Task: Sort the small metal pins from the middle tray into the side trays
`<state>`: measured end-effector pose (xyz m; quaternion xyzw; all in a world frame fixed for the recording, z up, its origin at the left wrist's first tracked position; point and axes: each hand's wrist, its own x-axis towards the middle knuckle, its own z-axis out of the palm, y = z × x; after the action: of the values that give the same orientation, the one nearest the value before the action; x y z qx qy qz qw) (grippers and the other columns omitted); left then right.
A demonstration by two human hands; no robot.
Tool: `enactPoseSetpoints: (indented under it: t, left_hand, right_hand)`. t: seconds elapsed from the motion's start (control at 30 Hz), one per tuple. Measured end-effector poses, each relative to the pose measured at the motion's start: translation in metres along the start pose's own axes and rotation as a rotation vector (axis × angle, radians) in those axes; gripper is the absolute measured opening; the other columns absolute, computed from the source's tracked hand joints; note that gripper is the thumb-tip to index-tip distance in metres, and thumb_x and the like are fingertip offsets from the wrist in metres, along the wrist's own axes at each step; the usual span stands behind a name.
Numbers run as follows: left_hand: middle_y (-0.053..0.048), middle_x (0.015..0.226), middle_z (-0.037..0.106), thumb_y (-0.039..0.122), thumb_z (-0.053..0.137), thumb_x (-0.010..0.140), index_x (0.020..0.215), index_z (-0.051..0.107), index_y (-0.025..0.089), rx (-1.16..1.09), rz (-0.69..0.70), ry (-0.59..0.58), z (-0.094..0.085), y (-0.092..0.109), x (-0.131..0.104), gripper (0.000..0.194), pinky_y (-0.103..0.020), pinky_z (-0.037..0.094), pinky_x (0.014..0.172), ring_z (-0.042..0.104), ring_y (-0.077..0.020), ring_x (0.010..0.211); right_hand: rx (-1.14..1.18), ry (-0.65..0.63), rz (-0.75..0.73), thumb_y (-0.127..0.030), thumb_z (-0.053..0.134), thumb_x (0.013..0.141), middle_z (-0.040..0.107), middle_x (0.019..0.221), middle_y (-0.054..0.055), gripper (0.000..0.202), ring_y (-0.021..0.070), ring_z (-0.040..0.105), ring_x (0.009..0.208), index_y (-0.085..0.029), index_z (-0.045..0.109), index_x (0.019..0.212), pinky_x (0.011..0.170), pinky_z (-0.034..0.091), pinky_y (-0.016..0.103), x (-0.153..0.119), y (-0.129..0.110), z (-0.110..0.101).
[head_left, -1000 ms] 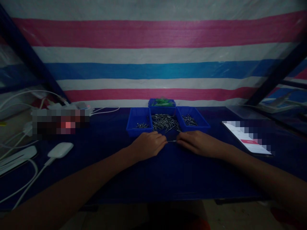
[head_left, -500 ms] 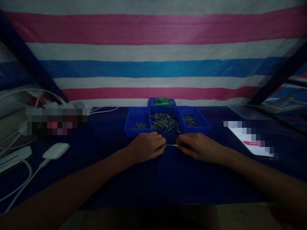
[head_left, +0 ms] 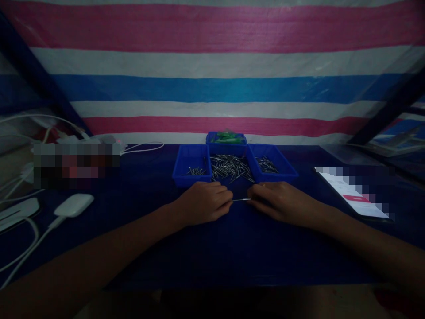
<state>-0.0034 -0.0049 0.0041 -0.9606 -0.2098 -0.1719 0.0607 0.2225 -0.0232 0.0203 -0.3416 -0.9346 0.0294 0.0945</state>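
My left hand [head_left: 210,201] is closed on one end of a thin metal pin [head_left: 241,199], fingers pinched together. From the other side my right hand [head_left: 280,200] pinches the opposite end, so the pin spans the small gap between both hands, nearly level. Its ends are hidden in the fingers. Just beyond the hands lies a pile of similar metal pins [head_left: 230,166]. A left blue bin [head_left: 190,153] holds a small number of these pins, and a right blue bin [head_left: 277,157] holds a further heap.
Behind the pile, another blue bin [head_left: 226,146] contains green items [head_left: 227,137]. A lit phone [head_left: 348,195] lies at right. To the left are a white charger [head_left: 73,205] and cables [head_left: 142,149]. A striped sheet [head_left: 212,88] hangs behind the blue table [head_left: 232,257].
The view has shifted slightly, so the scene sits a little differently in the picture. Both hands keep the same pinch on the pin, with no clear movement against the table.
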Motion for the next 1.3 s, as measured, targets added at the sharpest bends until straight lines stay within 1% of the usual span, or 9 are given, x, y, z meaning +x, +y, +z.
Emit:
enactPoseSetpoints:
  t: [0.23, 0.63, 0.83, 1.1, 1.3]
  left_hand:
    - [0.0, 0.068, 0.055, 0.023, 0.039, 0.087, 0.075, 0.055, 0.016, 0.0, -0.007, -0.004, 0.0001, -0.0007, 0.0003, 0.021, -0.022, 0.038, 0.062, 0.05, -0.0102, 0.064]
    - [0.0, 0.066, 0.054, 0.023, 0.039, 0.086, 0.074, 0.054, 0.015, -0.002, -0.027, -0.011, 0.0003, -0.0017, 0.0015, 0.021, -0.022, 0.037, 0.059, 0.049, -0.01, 0.063]
    - [0.0, 0.067, 0.054, 0.024, 0.039, 0.086, 0.075, 0.055, 0.016, -0.007, -0.02, -0.024, 0.0012, -0.0019, 0.0008, 0.021, -0.022, 0.038, 0.061, 0.049, -0.0097, 0.063]
    - [0.0, 0.067, 0.055, 0.025, 0.037, 0.087, 0.074, 0.054, 0.016, 0.021, -0.028, -0.013, 0.0019, -0.0002, -0.0003, 0.024, -0.023, 0.038, 0.06, 0.049, -0.0098, 0.063]
    - [0.0, 0.068, 0.056, 0.025, 0.037, 0.088, 0.075, 0.055, 0.016, 0.014, -0.039, -0.019, 0.0038, -0.0013, 0.0, 0.024, -0.022, 0.038, 0.061, 0.05, -0.0101, 0.064]
  right_hand:
    - [0.01, -0.025, 0.02, -0.026, 0.038, 0.086, 0.054, 0.07, 0.002, 0.013, 0.0119, 0.051, 0.06, -0.018, 0.049, 0.086, 0.056, 0.037, 0.024, 0.0005, 0.0039, 0.0001]
    - [0.007, -0.026, 0.023, -0.027, 0.037, 0.087, 0.054, 0.07, 0.002, 0.016, 0.0124, 0.051, 0.06, -0.017, 0.049, 0.088, 0.057, 0.038, 0.026, 0.0019, 0.0029, -0.0004]
    - [0.014, -0.028, 0.034, -0.027, 0.037, 0.087, 0.055, 0.071, 0.003, 0.016, 0.0127, 0.052, 0.061, -0.017, 0.049, 0.087, 0.057, 0.038, 0.026, 0.0017, 0.0036, -0.0006]
    - [0.0, -0.067, 0.042, -0.03, 0.033, 0.09, 0.054, 0.068, 0.002, 0.022, 0.0118, 0.051, 0.058, -0.017, 0.051, 0.085, 0.055, 0.037, 0.024, 0.0018, 0.0027, 0.0016]
    - [0.013, -0.069, 0.026, -0.031, 0.031, 0.091, 0.055, 0.069, 0.003, 0.026, 0.0117, 0.052, 0.06, -0.016, 0.052, 0.083, 0.058, 0.038, 0.024, 0.0011, 0.0025, 0.0029]
